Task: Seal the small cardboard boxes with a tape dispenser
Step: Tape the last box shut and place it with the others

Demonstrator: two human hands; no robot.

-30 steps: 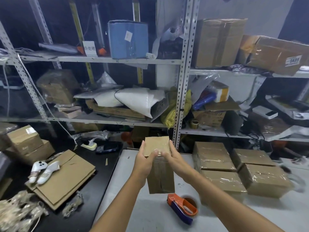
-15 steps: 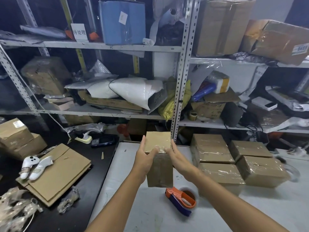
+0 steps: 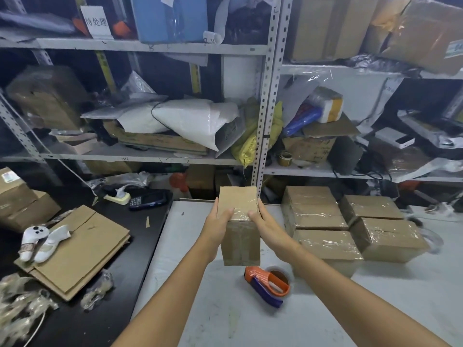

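While both hands grip the small box (image 3: 239,226) upright above the grey tabletop (image 3: 200,284), the step in hand reads as smoothing down tape already laid over the top edge. Left hand (image 3: 217,227) clasps the left wall, thumb pressed onto the top face; right hand (image 3: 266,225) clasps the right wall, thumb also on top. Thumbs nearly meet on the shiny tape strip at the near top edge. Neither hand is spread; both are wrapped on the box.

Tape dispenser (image 3: 269,284) lies on its side on the tabletop, just in front of and below the box, untouched. Four taped boxes (image 3: 350,226) sit stacked to the right, close by.

To do this step well, my take:
- Press from the seam centre outward with the thumbs so no bubbles or lifted edges stay.
- Run the tape tail down the front wall too; the front face shows a strip, but I can't tell if it's fully stuck.
- Keep side pressure light; a thin-walled carton will bow and wrinkle the tape.
- Check that the far end of the top is covered. It looks bare cardboard from here.
- Set the box down on the tabletop before reaching for the dispenser; a one-handed hold invites a tilt or drop.

Bottom of the box isn't visible, so its seal state is unknown.
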